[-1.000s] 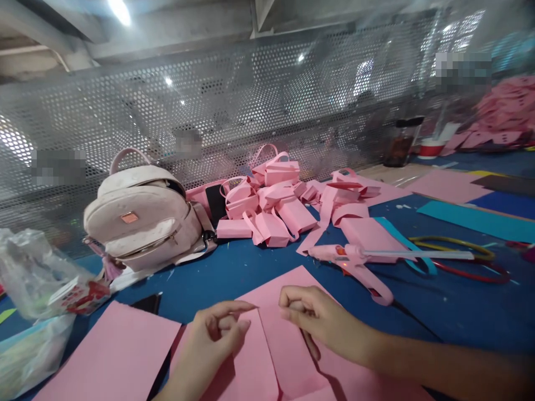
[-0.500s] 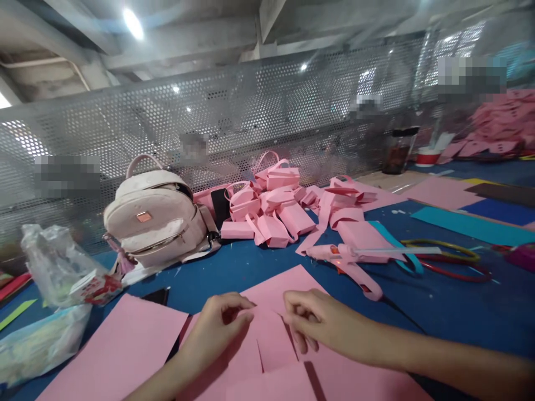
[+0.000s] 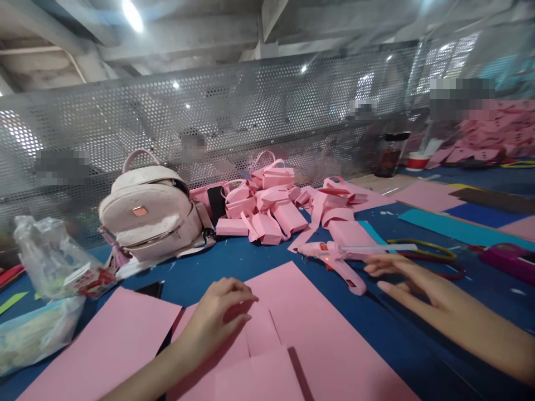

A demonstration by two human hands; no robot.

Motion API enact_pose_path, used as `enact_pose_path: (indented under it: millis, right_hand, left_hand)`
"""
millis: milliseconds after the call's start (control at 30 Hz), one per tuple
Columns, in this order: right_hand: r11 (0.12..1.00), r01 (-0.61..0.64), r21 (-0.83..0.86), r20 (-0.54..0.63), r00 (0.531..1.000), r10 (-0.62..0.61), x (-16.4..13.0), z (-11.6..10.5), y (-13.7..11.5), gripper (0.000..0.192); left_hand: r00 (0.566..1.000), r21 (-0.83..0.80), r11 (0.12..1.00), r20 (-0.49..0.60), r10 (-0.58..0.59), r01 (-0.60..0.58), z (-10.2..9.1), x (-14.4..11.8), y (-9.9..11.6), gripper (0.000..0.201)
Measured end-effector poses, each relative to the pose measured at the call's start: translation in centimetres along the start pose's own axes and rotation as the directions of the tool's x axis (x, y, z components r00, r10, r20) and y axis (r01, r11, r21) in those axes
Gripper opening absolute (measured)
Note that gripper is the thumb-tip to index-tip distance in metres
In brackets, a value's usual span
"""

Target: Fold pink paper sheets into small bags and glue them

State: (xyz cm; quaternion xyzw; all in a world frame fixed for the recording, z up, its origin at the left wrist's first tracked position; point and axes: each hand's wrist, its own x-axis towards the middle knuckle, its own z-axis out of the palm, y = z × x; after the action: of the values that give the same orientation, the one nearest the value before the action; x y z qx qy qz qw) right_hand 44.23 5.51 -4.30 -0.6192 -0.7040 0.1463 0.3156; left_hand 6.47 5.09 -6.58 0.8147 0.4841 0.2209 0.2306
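My left hand [image 3: 219, 314] rests with curled fingers on a folded pink paper piece [image 3: 261, 334], pinching its edge on top of a larger pink sheet [image 3: 317, 334]. Away from the paper, my right hand [image 3: 412, 284] hovers over the blue table with fingers spread, its tips close to the pink glue gun [image 3: 340, 259]. It holds nothing. The glue gun lies on its side with a glue stick pointing right.
A pile of small pink paper bags [image 3: 271, 206] sits behind, beside a pale pink backpack [image 3: 150, 214]. Clear plastic bags [image 3: 45, 273] lie at left, another pink sheet [image 3: 104, 345] at lower left. Coloured hoops [image 3: 434, 253] and paper sheets [image 3: 455, 223] lie at right. A perforated metal screen [image 3: 251, 122] backs the table.
My right hand has let go of the folded paper and moved right toward the glue gun, fingers opening. My left hand stays on the paper.
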Motion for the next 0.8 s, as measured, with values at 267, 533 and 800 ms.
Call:
enact_pose_path:
  millis: [267,533,800]
  right_hand:
    - [0.985,0.030,-0.173,0.199,0.980,0.005,2.4,3.3,1.1,0.061]
    - [0.995,0.090,-0.049,0.091,0.992,-0.085,3.0,3.6,-0.2,0.053]
    - [0.997,-0.022,0.071,0.279,0.960,0.002,3.1,2.8,-3.5,0.057]
  left_hand:
    - [0.984,0.069,0.993,-0.147,0.105,-0.095,1.4,-0.3,-1.0,0.024]
    - [0.974,0.039,0.995,-0.202,0.099,-0.093,2.1,-0.5,-1.4,0.018]
    - [0.990,-0.235,0.967,-0.076,-0.115,0.094,1.3,0.3,-0.4,0.019]
